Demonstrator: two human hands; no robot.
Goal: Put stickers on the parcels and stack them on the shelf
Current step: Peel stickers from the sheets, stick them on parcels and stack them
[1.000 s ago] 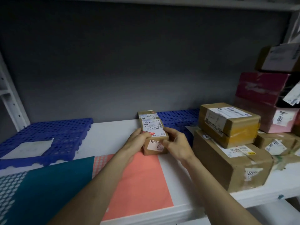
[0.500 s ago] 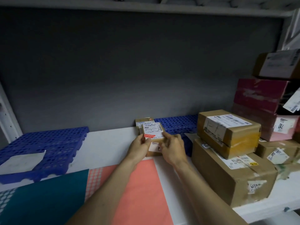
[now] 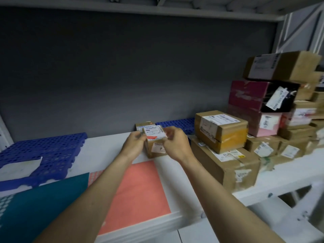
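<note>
Lately pushed deeper along the shelf [image 3: 105, 146]: small parcel [image 3: 154, 142], left hand [image 3: 134, 142] and right hand [image 3: 175, 142] fingers gripping its sides; placement nearly complete.

I see a dim storage bay backed by a dark grey wall [image 3: 122, 67]. A white shelf board [image 3: 105, 146] spans it, with another white shelf [image 3: 140, 9] overhead. At far right a white metal frame [image 3: 301, 32] with a diagonal brace rises; a white upright [image 3: 4, 135] shows at left.
</note>
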